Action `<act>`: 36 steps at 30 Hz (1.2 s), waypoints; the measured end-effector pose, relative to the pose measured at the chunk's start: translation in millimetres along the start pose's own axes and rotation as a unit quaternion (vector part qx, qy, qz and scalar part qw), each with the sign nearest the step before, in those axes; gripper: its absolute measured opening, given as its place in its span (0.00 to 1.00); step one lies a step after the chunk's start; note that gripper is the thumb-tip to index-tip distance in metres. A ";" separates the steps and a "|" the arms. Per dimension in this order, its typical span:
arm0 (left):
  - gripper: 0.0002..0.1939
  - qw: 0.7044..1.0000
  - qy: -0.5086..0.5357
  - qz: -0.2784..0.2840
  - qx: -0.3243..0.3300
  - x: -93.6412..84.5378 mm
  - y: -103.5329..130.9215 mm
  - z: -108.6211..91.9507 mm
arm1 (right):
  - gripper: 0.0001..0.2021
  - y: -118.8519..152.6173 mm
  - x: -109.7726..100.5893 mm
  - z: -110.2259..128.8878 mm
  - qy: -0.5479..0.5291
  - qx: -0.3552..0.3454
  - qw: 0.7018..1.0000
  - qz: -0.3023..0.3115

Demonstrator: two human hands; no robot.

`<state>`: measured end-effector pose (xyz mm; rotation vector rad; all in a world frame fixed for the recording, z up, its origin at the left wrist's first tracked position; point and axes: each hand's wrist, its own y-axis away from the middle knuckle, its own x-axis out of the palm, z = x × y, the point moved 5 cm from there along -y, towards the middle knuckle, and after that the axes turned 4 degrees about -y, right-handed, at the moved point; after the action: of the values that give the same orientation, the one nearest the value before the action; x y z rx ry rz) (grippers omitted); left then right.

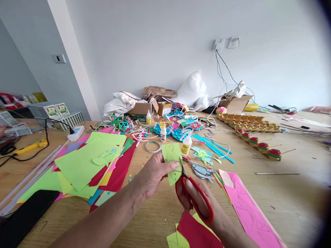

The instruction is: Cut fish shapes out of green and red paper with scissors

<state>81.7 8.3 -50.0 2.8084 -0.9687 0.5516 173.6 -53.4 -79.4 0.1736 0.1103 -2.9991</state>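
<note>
My left hand (158,170) pinches a light green paper strip (170,154), thumb across its front. A fish outline is drawn on the paper in dark line. My right hand (199,198) is wrapped round the red handles of a pair of scissors (198,196). Their dark blades meet the right edge of the green paper, near my left thumb; whether the blades are parted is hard to tell. Just right of the scissors lie grey-blue paper fish (202,171). Below my right hand are red paper (196,232) and yellow-green pieces (177,239).
Coloured sheets (88,162) and a black phone (28,213) lie left. Glue bottles (186,144) and a tape roll (152,146) stand or lie ahead. Pink paper (250,206) with drawn fish, egg-carton strips (248,122) and a thin stick (278,173) are right.
</note>
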 end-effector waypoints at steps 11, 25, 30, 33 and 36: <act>0.10 0.999 -0.031 -0.003 0.045 0.9 1.5 -4.6 | 0.22 -0.1 2.2 -2.8 -0.033 0.021 0.999 0.000; 0.04 0.997 -0.045 -0.018 0.062 2.4 1.4 -3.1 | 0.23 -0.2 0.4 -4.4 -0.020 0.012 1.000 -0.009; 0.03 0.997 -0.050 -0.018 0.060 2.1 0.5 -2.8 | 0.23 0.3 0.2 -5.2 -0.014 0.024 0.999 -0.020; 0.03 0.997 -0.053 -0.017 0.059 1.9 0.5 -2.9 | 0.24 -1.0 -0.7 -8.3 -0.008 0.020 1.000 -0.021; 0.03 0.997 -0.052 -0.017 0.059 2.4 1.5 -4.0 | 0.24 -1.8 -1.5 -11.0 0.001 0.027 0.999 -0.028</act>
<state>81.3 6.6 -45.4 2.9801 -0.9348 0.4783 176.0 -50.6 -90.0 0.1808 0.0346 -3.0588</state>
